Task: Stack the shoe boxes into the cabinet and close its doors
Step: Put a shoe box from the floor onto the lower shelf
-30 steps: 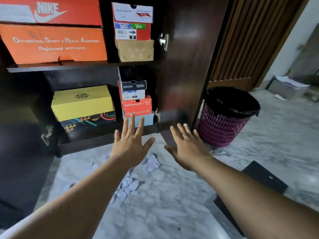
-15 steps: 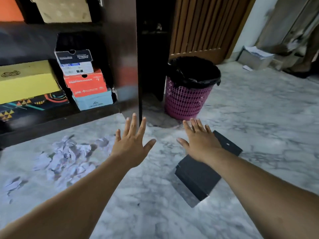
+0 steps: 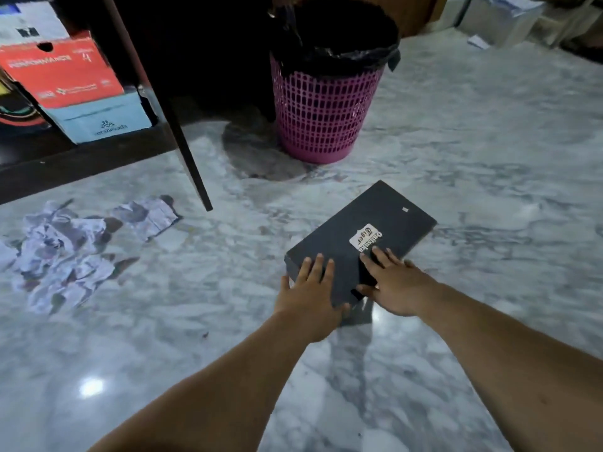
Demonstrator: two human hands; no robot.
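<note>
A black shoe box (image 3: 375,220) with a white label lies flat on the marble floor, right of centre. Both my hands rest on its near end. My left hand (image 3: 313,288) has its fingers on the lid and its thumb down the left side. My right hand (image 3: 394,285) covers the near right part of the lid, thumb at the near edge. The dark cabinet (image 3: 81,158) stands at the upper left, its door (image 3: 176,125) swung open towards me. On its bottom shelf a red box (image 3: 62,73) sits on a light blue box (image 3: 104,122).
A pink mesh bin (image 3: 323,115) with a black liner stands just right of the open door, behind the black box. Crumpled paper (image 3: 65,249) is scattered on the floor at the left. White cartons (image 3: 502,17) sit at the far right.
My view has swung down and right, away from the cabinet shelves. Both hands have come down from the air onto the near end of the black box.
</note>
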